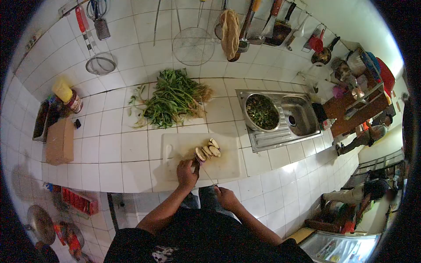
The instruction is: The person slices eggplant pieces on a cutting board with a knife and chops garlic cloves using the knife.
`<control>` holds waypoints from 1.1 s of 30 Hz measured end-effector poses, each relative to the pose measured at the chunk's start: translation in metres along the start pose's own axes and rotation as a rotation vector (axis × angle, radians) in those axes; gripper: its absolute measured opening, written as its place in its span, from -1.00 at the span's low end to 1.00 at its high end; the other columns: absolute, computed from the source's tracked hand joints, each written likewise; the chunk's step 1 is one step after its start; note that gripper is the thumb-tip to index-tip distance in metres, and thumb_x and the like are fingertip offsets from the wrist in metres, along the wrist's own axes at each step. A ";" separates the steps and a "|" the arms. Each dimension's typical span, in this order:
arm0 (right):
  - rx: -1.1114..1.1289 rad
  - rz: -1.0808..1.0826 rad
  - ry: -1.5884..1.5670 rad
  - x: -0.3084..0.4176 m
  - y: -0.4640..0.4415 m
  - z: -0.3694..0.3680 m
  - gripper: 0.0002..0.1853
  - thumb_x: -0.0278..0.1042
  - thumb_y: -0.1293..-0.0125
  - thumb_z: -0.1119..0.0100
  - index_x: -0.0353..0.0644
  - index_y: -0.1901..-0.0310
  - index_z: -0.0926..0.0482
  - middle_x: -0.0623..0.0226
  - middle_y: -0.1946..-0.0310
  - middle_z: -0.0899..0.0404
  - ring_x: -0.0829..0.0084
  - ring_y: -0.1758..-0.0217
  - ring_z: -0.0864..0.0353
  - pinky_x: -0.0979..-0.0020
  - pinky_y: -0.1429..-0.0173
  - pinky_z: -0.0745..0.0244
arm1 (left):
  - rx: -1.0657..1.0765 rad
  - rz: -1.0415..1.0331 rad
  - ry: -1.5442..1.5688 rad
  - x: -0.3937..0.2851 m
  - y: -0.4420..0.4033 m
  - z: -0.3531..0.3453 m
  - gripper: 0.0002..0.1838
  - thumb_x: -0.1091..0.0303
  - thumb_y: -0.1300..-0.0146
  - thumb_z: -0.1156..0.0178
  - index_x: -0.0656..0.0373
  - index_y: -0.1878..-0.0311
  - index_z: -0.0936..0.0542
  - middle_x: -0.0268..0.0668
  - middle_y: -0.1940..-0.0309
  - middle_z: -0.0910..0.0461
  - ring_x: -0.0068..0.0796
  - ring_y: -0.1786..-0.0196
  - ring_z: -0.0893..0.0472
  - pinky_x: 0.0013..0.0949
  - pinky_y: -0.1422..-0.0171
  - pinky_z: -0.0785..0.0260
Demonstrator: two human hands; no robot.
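Note:
A white cutting board (175, 149) lies at the counter's front edge. Several pale oval slices with dark purple skin (207, 151) are spread on it. My left hand (187, 173) is closed around the purple-skinned vegetable (200, 158) beside the slices. To its right, at the board's front edge, my right hand (226, 198) is wrapped round a knife handle, with the thin blade (208, 177) reaching up and left toward the vegetable. Behind the board is a heap of leafy greens (169, 98) with roots at its right side.
A bowl of chopped greens (262, 111) stands on the drainboard beside the sink (300, 116). A cardboard box (60, 141) and jars are at the left. Strainers and pans hang on the wall. Two other people are in the background at right.

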State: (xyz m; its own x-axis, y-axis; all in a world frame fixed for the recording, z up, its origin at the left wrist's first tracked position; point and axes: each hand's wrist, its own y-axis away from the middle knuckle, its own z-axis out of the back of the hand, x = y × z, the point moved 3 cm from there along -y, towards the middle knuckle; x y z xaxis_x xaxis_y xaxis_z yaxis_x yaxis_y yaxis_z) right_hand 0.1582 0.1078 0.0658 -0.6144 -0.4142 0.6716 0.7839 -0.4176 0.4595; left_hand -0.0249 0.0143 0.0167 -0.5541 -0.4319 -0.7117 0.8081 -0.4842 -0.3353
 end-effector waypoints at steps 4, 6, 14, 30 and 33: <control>0.024 -0.004 0.031 0.001 -0.003 0.003 -0.37 0.14 -0.53 0.29 -0.36 0.10 -0.58 -0.29 0.15 -0.58 -0.31 0.00 -0.51 -0.08 -0.08 -0.44 | -0.021 -0.028 0.023 0.000 -0.002 0.001 -0.80 0.41 0.00 -0.36 0.17 0.29 -0.58 -0.19 0.36 -0.61 -0.06 0.20 -0.54 -0.06 0.09 -0.35; 0.039 -0.017 0.038 0.003 -0.006 0.003 -0.37 0.14 -0.53 0.28 -0.35 0.10 -0.58 -0.29 0.16 -0.58 -0.32 0.00 -0.51 -0.08 -0.08 -0.44 | -0.011 -0.032 0.024 0.003 0.001 0.000 -0.81 0.42 0.01 -0.35 0.18 0.30 -0.58 -0.18 0.35 -0.61 -0.06 0.21 -0.54 -0.05 0.09 -0.35; 0.093 0.026 0.012 0.018 -0.020 0.006 -0.34 0.17 -0.52 0.27 -0.39 0.12 -0.56 -0.36 0.19 -0.56 -0.36 0.01 -0.50 -0.11 -0.05 -0.42 | 0.043 0.013 -0.035 0.003 0.001 0.002 -0.82 0.47 0.01 -0.33 0.20 0.29 -0.60 -0.13 0.34 -0.62 -0.02 0.15 -0.56 -0.04 0.03 -0.37; 0.029 0.048 0.101 -0.017 -0.033 -0.013 -0.39 0.12 -0.51 0.24 -0.35 0.19 -0.57 -0.29 0.23 -0.58 -0.30 0.03 -0.53 -0.10 -0.03 -0.43 | -0.039 -0.034 0.021 0.003 0.001 0.001 -0.74 0.37 -0.11 -0.33 0.21 0.12 -0.66 -0.08 0.25 -0.65 -0.03 0.15 -0.58 -0.06 -0.01 -0.42; 0.012 0.071 0.149 -0.001 -0.061 -0.009 -0.40 0.11 -0.51 0.25 -0.36 0.18 -0.57 -0.29 0.25 -0.59 -0.29 0.06 -0.55 -0.11 -0.02 -0.44 | -0.002 -0.029 -0.012 0.004 0.002 -0.002 -0.73 0.33 -0.15 -0.32 0.22 0.10 -0.65 -0.08 0.24 -0.65 -0.02 0.13 -0.58 -0.05 -0.03 -0.42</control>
State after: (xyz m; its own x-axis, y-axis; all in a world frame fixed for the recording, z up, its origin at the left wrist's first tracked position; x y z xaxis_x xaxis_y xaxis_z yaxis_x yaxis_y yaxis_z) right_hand 0.1102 0.1263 0.0313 -0.5631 -0.5579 0.6096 0.8264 -0.3737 0.4213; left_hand -0.0251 0.0128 0.0123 -0.5799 -0.4267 -0.6940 0.7919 -0.4952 -0.3573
